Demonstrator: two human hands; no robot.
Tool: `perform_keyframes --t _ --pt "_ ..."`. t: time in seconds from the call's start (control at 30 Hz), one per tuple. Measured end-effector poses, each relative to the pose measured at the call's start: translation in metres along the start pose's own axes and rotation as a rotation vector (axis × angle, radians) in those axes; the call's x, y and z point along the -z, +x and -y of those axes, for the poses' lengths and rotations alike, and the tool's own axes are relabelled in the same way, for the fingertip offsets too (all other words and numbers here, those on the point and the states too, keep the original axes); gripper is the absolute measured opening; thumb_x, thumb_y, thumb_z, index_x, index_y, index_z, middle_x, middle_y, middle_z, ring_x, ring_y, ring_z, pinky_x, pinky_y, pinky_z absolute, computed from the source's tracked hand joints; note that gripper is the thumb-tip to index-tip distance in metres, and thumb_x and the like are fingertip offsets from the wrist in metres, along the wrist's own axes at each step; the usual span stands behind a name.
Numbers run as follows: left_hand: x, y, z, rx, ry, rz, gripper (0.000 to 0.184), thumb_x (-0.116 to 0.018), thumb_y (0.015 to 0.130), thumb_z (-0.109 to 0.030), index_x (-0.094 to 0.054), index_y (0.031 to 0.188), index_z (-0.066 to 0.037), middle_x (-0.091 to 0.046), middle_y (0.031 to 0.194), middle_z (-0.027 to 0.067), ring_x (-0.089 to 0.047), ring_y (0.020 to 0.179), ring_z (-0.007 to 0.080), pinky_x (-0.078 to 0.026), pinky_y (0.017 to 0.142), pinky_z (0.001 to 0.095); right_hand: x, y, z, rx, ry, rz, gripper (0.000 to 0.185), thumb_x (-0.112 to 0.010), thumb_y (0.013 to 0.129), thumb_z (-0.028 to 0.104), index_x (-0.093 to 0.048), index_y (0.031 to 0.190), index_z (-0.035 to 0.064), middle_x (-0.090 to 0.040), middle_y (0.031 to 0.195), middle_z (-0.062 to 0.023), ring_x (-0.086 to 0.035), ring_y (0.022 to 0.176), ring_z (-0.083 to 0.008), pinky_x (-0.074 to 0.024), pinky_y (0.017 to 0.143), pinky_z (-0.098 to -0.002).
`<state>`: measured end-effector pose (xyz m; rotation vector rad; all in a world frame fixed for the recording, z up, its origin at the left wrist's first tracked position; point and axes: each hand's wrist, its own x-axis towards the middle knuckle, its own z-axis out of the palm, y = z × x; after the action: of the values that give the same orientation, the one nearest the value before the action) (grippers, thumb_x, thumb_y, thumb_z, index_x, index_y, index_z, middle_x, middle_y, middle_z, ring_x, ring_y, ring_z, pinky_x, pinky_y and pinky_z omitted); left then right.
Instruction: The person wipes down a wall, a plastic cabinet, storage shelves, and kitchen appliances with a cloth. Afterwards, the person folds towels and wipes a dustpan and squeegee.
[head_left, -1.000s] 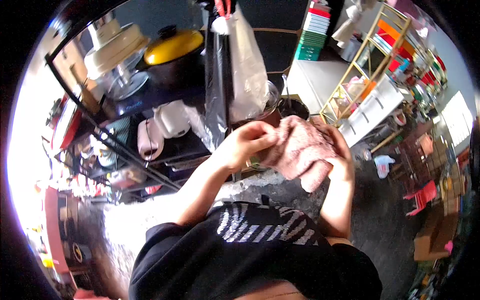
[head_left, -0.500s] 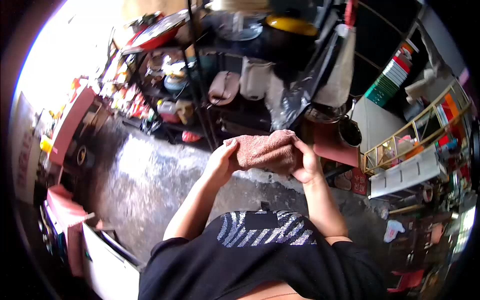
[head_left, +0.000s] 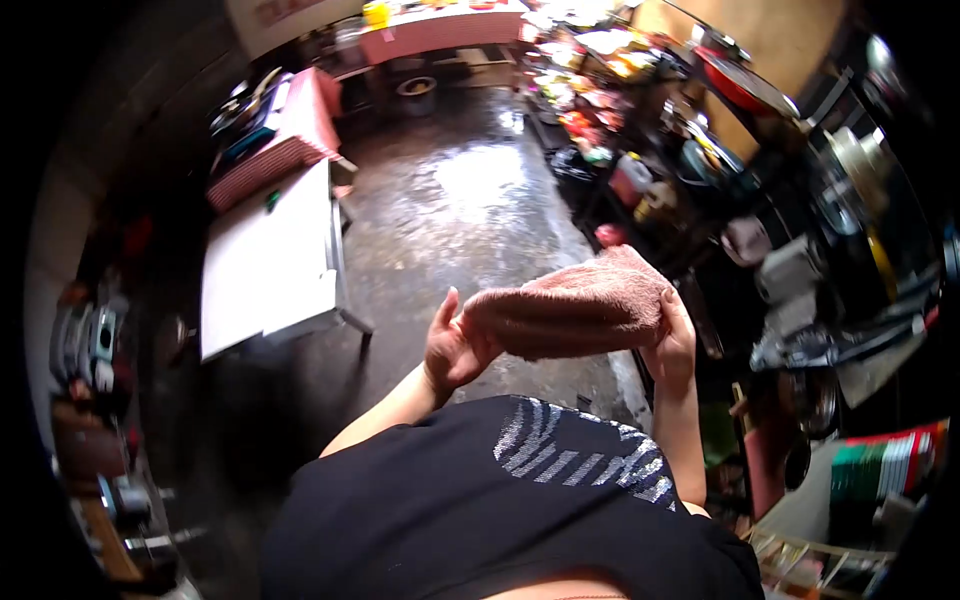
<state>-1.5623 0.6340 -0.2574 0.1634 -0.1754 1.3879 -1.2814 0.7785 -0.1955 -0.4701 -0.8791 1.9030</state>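
Observation:
A brown-pink towel (head_left: 570,305), folded and thick, is stretched between my two hands above the floor. My right hand (head_left: 674,335) grips its right end, thumb on the near side. At the left end, my left hand (head_left: 458,348) holds the towel with its fingers tucked behind the edge, partly hidden, while its thumb points up and apart from the cloth.
A white table (head_left: 270,265) stands to the left, beside a table with a pink checked cloth (head_left: 322,105). Shelves with pans and plastic containers (head_left: 790,270) line the right side. A bucket (head_left: 416,95) sits on the wet-looking concrete floor (head_left: 440,215) farther ahead.
My body and view have turned left, so the shelf moved to the right and the white table came into view. The towel stays in my hands; my left thumb has lifted off it.

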Motion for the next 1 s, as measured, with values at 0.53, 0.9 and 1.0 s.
perform_keyframes --t 0.53,0.9,1.0 --pt "0.003 -0.160 0.037 -0.440 0.418 -0.639 0.044 -0.039 0.103 -0.018 -0.044 0.144 -0.002 -0.053 0.141 0.0173 -0.047 0.134 0.0274 -0.037 0.113 0.0427 -0.105 0.056 -0.085 -0.641 -0.127 0.641 0.042 -0.062 0.089 0.009 -0.052 0.129 -0.0009 -0.063 0.121 -0.0125 -0.063 0.109 -0.0222 -0.0523 0.094 -0.0350" --pt "-0.021 -0.241 0.069 -0.875 0.875 -0.843 0.038 -0.058 0.092 -0.008 -0.055 0.130 -0.002 -0.061 0.126 0.0106 -0.061 0.113 0.0231 -0.048 0.099 0.0405 -0.113 0.063 -0.151 -0.786 -0.138 0.855 0.051 -0.065 0.084 -0.006 -0.053 0.133 -0.0003 -0.068 0.110 -0.0083 -0.066 0.094 -0.0165 -0.0554 0.081 -0.0302" --pt "-0.063 -0.267 0.066 -1.195 1.107 -0.786 0.016 -0.061 0.095 -0.012 -0.063 0.109 -0.004 -0.064 0.120 0.0101 -0.060 0.113 0.0226 -0.049 0.098 0.0396 -0.139 0.073 -0.147 -0.544 0.017 1.108 0.025 -0.062 0.084 -0.009 -0.063 0.107 0.0017 -0.068 0.097 -0.0029 -0.063 0.086 -0.0109 -0.0509 0.077 -0.0252"
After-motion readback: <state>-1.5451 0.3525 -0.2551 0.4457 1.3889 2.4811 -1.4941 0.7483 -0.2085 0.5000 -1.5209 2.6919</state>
